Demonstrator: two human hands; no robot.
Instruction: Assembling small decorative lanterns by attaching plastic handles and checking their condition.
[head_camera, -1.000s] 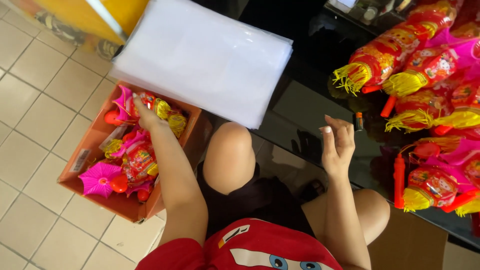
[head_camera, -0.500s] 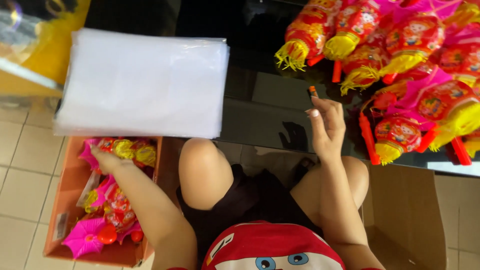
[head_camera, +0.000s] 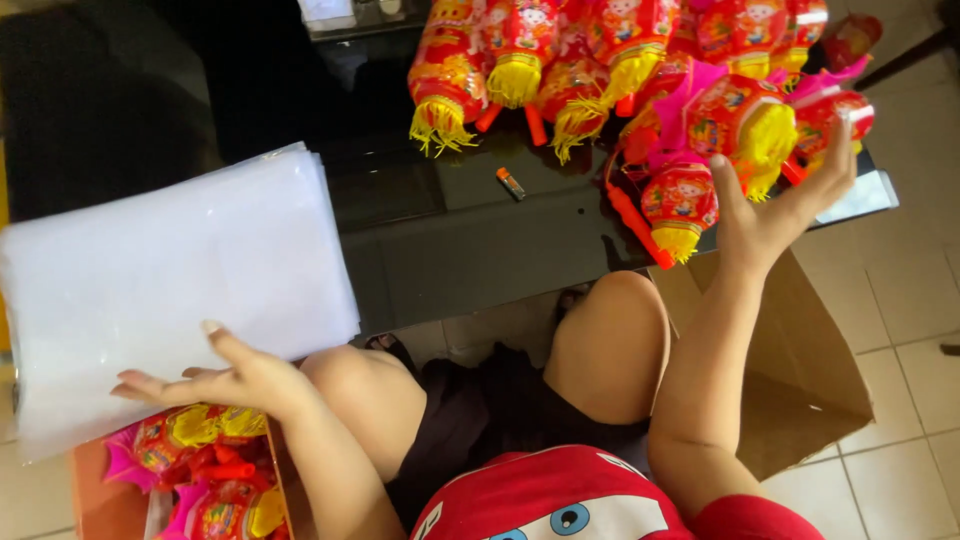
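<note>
Head view, nearest first: at seven o'clock the left hand (head_camera: 225, 378) hovers with fingers spread wide and palm up, holding nothing, just above an orange cardboard box (head_camera: 100, 505) packed with red-and-yellow toy lanterns (head_camera: 195, 470). Its fingertips lie at the edge of a thick stack of clear plastic sheets (head_camera: 170, 280) at nine o'clock on the black glass table (head_camera: 480, 250). At two o'clock the right hand (head_camera: 775, 205), fingers splayed, reaches into a pile of red paper lanterns with yellow tassels (head_camera: 640, 70); whether it grips one cannot be told. A brown cardboard box (head_camera: 800, 370) stands below it.

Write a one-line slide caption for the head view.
Left hand at clear bag stack; right hand reaching red lanterns.
</note>
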